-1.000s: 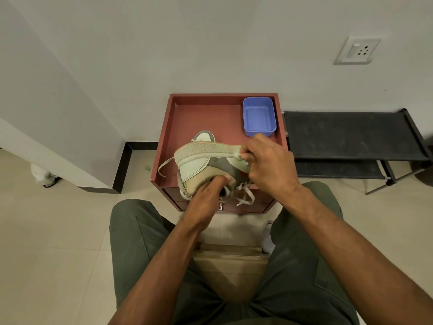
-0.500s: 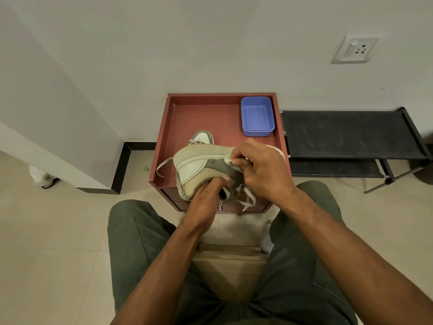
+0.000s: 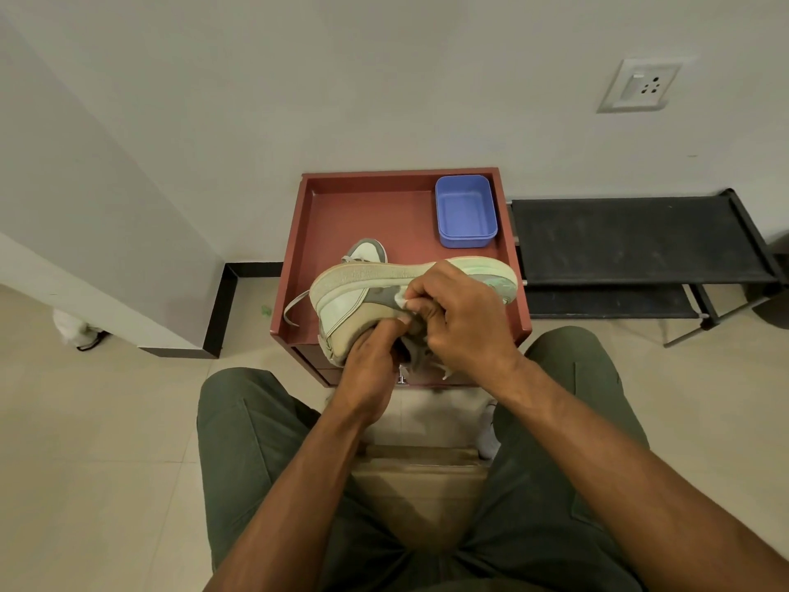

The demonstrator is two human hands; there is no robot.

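Sneaker (image 3: 346, 302) is held up over the near edge of the red table (image 3: 294, 267), at 12 o'clock from the person's lap. It lies on its side w/ the sole turned away toward the wall. Long axis runs approx 9 to 3 o'clock: heel and collar at the 9 end, toe at the 3 end. L hand (image 3: 370, 369) comes up from 6 o'clock and grips the collar end, fingers curled into the opening, so it's the anchor. R hand (image 3: 463, 320) sits at mid-shoe, closed in a pinch on a small white wipe (image 3: 400, 299) pressed to the grey side panel. R is the nearer hand to the toe, so I'd judge any further wiping runs along the axis toward 3, w/ L bracing against it. Second shoe (image 3: 367, 249) stands just behind at 11, blue tub (image 3: 466, 211) at 1.
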